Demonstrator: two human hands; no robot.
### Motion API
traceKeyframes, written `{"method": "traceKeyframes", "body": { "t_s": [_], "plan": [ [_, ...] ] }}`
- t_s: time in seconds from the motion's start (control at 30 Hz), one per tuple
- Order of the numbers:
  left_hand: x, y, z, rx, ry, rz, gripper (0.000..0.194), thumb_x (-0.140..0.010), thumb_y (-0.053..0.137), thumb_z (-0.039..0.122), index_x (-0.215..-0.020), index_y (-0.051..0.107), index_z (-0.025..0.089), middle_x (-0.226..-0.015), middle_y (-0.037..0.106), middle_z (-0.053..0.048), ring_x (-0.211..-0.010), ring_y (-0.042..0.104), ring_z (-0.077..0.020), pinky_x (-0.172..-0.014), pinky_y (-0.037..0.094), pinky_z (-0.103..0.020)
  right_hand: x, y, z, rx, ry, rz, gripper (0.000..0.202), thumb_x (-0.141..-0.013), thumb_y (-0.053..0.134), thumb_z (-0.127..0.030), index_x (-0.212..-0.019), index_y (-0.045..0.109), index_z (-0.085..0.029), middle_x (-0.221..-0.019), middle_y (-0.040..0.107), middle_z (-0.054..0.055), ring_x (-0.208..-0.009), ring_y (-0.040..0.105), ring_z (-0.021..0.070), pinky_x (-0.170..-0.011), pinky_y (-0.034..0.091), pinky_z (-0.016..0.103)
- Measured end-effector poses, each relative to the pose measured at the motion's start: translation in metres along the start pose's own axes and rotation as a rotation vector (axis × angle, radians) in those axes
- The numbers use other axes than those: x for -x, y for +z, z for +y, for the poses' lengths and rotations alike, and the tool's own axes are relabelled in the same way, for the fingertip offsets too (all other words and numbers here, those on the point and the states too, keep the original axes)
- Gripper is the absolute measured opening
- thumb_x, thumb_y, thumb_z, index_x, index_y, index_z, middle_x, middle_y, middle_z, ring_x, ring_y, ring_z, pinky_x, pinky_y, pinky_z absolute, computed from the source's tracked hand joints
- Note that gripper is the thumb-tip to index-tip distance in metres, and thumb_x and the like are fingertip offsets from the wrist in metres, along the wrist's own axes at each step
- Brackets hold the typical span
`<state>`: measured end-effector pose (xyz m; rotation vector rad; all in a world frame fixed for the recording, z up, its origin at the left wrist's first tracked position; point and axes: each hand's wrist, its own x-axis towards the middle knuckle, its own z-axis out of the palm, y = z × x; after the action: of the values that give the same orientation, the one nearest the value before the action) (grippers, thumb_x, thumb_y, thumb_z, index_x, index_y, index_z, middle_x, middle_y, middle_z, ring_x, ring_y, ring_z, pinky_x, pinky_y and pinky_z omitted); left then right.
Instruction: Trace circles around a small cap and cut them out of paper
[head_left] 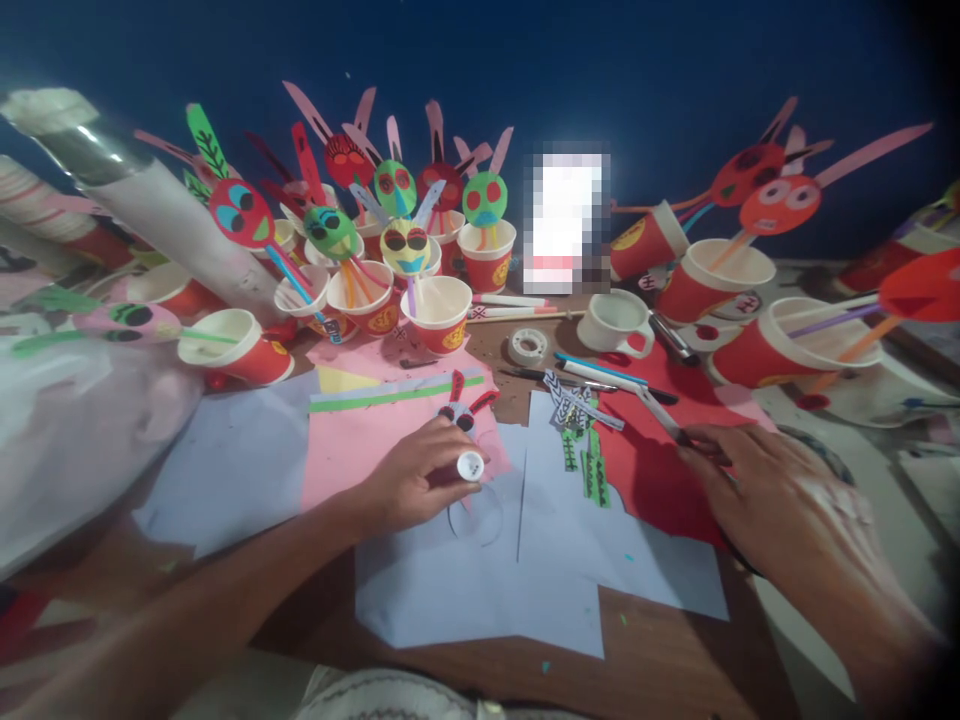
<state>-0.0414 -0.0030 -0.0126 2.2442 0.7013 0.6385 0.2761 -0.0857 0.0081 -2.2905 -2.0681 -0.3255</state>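
Note:
My left hand [420,475] is closed around a small tube with a white round end [470,466], perhaps a glue stick; its body is hidden by my fingers. Below it, a pencilled circle [487,515] shows on the pale blue-white paper [480,590]. Cut red paper pieces with black marks [469,402] lie just beyond this hand. My right hand [772,490] has its fingers on a slim tool with a grey metal blade [660,412], over red paper [652,470]. Left of that blade lie patterned white strips [577,402] and green strips [595,470].
Several red paper cups [439,330] with paper-faced figures on straws stand along the back. A white mug [615,325], a tape roll [528,347] and pens [600,373] lie mid-table. A bright blurred screen [566,220] stands behind; a plastic bag [82,440] is at left.

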Motion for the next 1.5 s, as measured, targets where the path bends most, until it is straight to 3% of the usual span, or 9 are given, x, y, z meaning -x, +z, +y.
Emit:
{"method": "traceKeyframes", "body": {
  "t_s": [0.47, 0.77, 1.03, 1.17, 1.3, 1.5],
  "plan": [
    [0.001, -0.002, 0.000, -0.078, 0.008, -0.013, 0.013, -0.081, 0.061, 0.027, -0.090, 0.061, 0.017, -0.087, 0.060, -0.005, -0.086, 0.048, -0.0176, -0.078, 0.045, -0.032, 0.001, 0.010, -0.002, -0.025, 0.008, -0.175, 0.018, -0.089, 0.048, -0.031, -0.094, 0.061, -0.020, -0.087, 0.066, 0.006, -0.085, 0.063, 0.0240, -0.065, 0.044, 0.031],
    [0.001, -0.002, 0.002, -0.077, -0.014, -0.033, 0.015, -0.082, 0.060, 0.026, -0.093, 0.061, 0.017, -0.087, 0.060, -0.005, -0.086, 0.047, -0.0172, -0.079, 0.044, -0.031, 0.001, 0.021, 0.005, -0.070, 0.024, -0.160, 0.021, -0.087, 0.048, -0.034, -0.095, 0.062, -0.020, -0.085, 0.066, 0.005, -0.085, 0.063, 0.0257, -0.064, 0.045, 0.033],
    [0.002, -0.002, 0.001, -0.082, -0.011, -0.051, 0.017, -0.084, 0.057, 0.030, -0.095, 0.061, 0.017, -0.088, 0.060, -0.006, -0.088, 0.047, -0.0181, -0.079, 0.044, -0.031, -0.002, -0.002, -0.003, -0.011, -0.053, -0.060, 0.023, -0.087, 0.050, -0.038, -0.094, 0.063, -0.021, -0.088, 0.067, 0.007, -0.076, 0.065, 0.0285, -0.055, 0.045, 0.034],
    [0.001, -0.003, 0.003, -0.112, -0.002, -0.049, 0.017, -0.085, 0.055, 0.032, -0.092, 0.061, 0.018, -0.086, 0.059, -0.006, -0.086, 0.048, -0.0188, -0.078, 0.043, -0.031, -0.003, -0.018, -0.021, -0.172, -0.166, 0.029, 0.020, -0.089, 0.048, -0.034, -0.097, 0.062, -0.020, -0.093, 0.067, 0.008, -0.081, 0.064, 0.0258, -0.063, 0.046, 0.034],
    [0.000, -0.003, 0.004, -0.135, -0.013, -0.055, 0.015, -0.085, 0.055, 0.030, -0.091, 0.061, 0.018, -0.083, 0.058, -0.005, -0.085, 0.048, -0.0188, -0.077, 0.042, -0.030, -0.014, -0.034, -0.055, -0.465, -0.419, 0.150, 0.019, -0.089, 0.051, -0.030, -0.099, 0.062, -0.019, -0.094, 0.067, 0.007, -0.087, 0.063, 0.0229, -0.074, 0.047, 0.034],
    [0.002, -0.002, 0.000, -0.089, 0.007, -0.036, 0.011, -0.082, 0.058, 0.026, -0.089, 0.057, 0.016, -0.083, 0.055, -0.005, -0.083, 0.047, -0.0180, -0.076, 0.042, -0.030, -0.032, -0.051, -0.109, -0.649, -0.725, 0.157, 0.022, -0.088, 0.054, -0.018, -0.109, 0.060, -0.015, -0.104, 0.067, 0.008, -0.094, 0.059, 0.0213, -0.079, 0.046, 0.033]
  ]
}}
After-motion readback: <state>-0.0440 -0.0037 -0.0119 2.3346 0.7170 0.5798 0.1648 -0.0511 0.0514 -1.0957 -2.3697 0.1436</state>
